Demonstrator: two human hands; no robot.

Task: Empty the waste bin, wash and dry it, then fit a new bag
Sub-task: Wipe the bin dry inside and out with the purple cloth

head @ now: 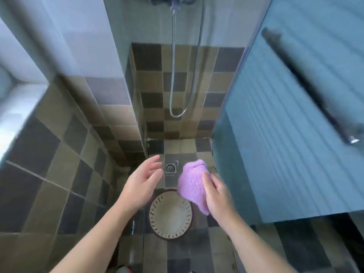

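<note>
A shower floor [59, 194] of brown and grey square tiles is seen from above. The round, pale bin [170, 215] is stood near a small metal drain [170, 168]. A soft, fluffy purple cloth [192, 184] is pinched by the right hand [217, 196]. The left hand [142, 184] is held open and empty. The cloth could be dropped onto the floor if the pinch is loosened.
</note>
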